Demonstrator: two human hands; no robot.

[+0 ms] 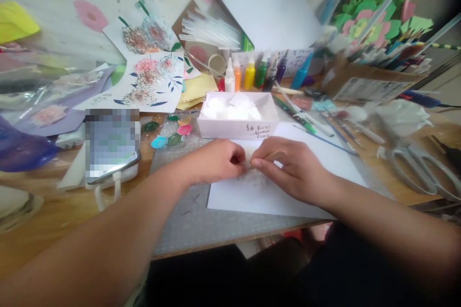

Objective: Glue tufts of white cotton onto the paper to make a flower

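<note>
Bare hands (293, 170) and forearms (118, 223), black clothing (216, 278).

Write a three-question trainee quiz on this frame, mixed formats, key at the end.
1. Multiple choice: what stands just beyond the bare left hand and the bare right hand?
A) an open white box with soft-looking white contents
B) a round red metal tin
C) a tall glass jar of black beads

2. True or false: the large grey scissors with looped handles lie to the right of both hands, held by neither.

3. Fill in: between the orange squeeze bottle with a pale nozzle and the green squeeze bottle stands a ____ one.

Key:
1. A
2. True
3. Yellow
</note>
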